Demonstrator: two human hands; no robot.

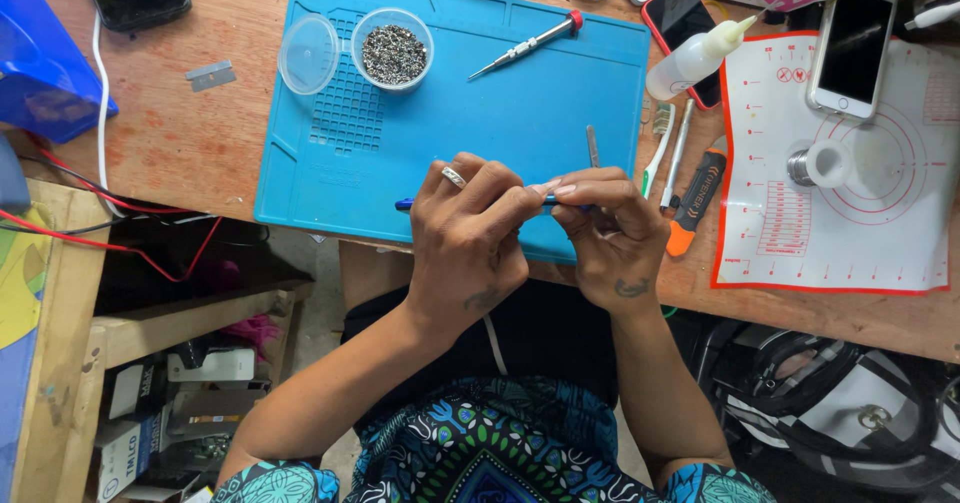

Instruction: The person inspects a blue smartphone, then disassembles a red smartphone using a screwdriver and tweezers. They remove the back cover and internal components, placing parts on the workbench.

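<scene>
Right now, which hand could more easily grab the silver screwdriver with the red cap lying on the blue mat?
Probably the right hand: the screwdriver lies nearer its side. Both hands, the left hand included, pinch a thin blue tool.

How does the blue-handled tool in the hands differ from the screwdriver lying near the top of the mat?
The blue-handled tool is gripped by the left hand and right hand at the blue mat's near edge, level and mostly hidden. The silver screwdriver lies free, slanted, fully visible, with a red cap. Both are slim hand tools.

Blue tool [404, 204] mostly under hands [540, 228]
</scene>
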